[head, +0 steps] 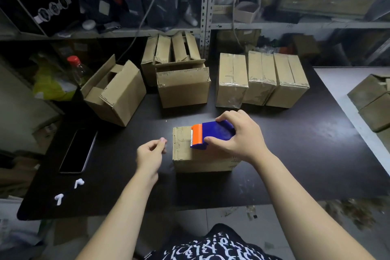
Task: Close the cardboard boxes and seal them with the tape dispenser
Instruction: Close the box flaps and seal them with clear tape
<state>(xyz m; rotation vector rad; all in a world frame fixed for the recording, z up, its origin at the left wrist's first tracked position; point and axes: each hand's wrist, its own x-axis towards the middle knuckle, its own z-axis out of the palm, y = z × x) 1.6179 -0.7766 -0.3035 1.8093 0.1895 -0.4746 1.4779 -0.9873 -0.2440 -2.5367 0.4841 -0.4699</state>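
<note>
A small closed cardboard box stands on the dark table in front of me. On its top lies a blue tape dispenser with an orange cutter end, and my right hand grips it from the right side. My left hand hovers just left of the box, thumb and fingertips pinched together; whether they hold tape I cannot tell. Behind, an open box tilts at the left, another box with raised flaps stands in the middle, and three taped boxes stand in a row at the right.
A black phone and two white earbuds lie on the table's left part. A plastic bottle with a red cap stands off the left edge. Cluttered metal shelves rise behind the table. More cardboard lies on a white surface at the right.
</note>
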